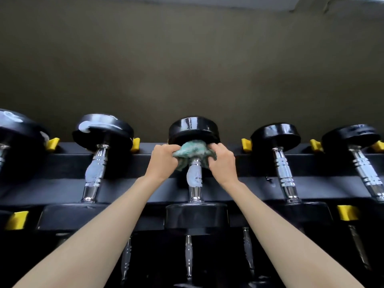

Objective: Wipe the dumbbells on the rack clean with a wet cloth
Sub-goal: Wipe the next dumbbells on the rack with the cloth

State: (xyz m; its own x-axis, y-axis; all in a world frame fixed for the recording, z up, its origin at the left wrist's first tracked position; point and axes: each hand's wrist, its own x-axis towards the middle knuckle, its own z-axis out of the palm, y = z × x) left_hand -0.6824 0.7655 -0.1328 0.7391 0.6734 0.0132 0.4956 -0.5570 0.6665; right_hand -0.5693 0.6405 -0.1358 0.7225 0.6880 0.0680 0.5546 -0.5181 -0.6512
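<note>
Head cam: both hands, left [163, 161] and right [223, 161], grip green cloth [192, 149] around middle dumbbell [194, 129] handle top, on rack [259, 165].

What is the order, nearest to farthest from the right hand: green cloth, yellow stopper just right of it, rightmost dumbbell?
1. Green cloth, gripped by the right hand.
2. Yellow stopper, just to its right.
3. Rightmost dumbbell, at the far right.
</note>
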